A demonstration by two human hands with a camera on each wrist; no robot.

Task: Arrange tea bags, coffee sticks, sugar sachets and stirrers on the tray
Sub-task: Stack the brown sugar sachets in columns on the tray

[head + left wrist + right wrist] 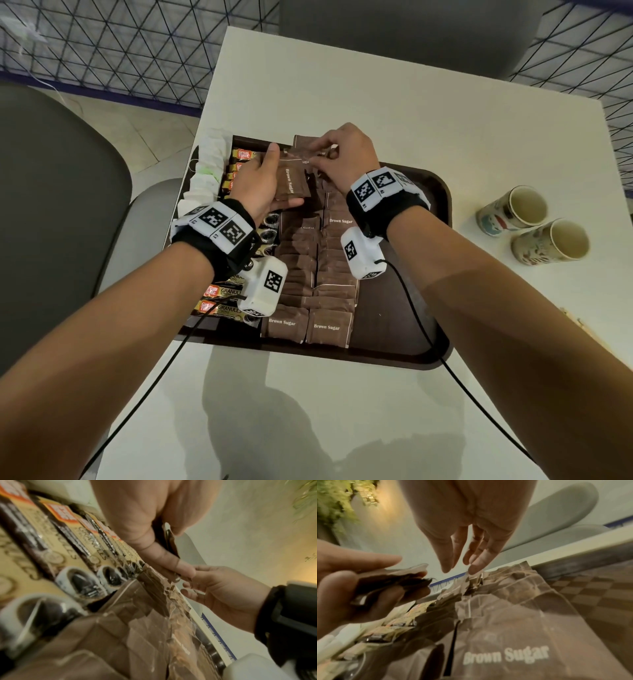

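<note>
At the left edge of the dark brown plastic tray [435, 260], a row of white paper-wrapped items [209, 171], probably the tea bags, stands packed too tightly to count. Just right of them lies a column of gold-and-black coffee sticks [222, 306] with their long axes running across the tray; six or seven show, and the arm hides others. The left hand [258, 186] hovers over that column with its fingers curled round a small stack of brown paper sugar sachets [291, 183], thumb on top; the top sachet's print runs away from the person, so the stack's long axis points toward the tray's far rim. Below and to the right, two columns of brown sugar sachets [327, 327] lie overlapped like shingles, roughly ten in each as far as the overlap lets me count. The right hand [346, 156] sits at the far end of these columns, just right of the held stack, its thumb and fingers drawn together on a sachet edge; the right wrist view shows the fingertips [475, 566] barely touching a sachet tip, so I cannot tell if it really grips. The next sachet probably passes rightward from the stack to this nearer hand. Two printed paper cups [534, 224] lie on their sides on the white table [411, 102], well right of the tray. No stirrers are visible.
</note>
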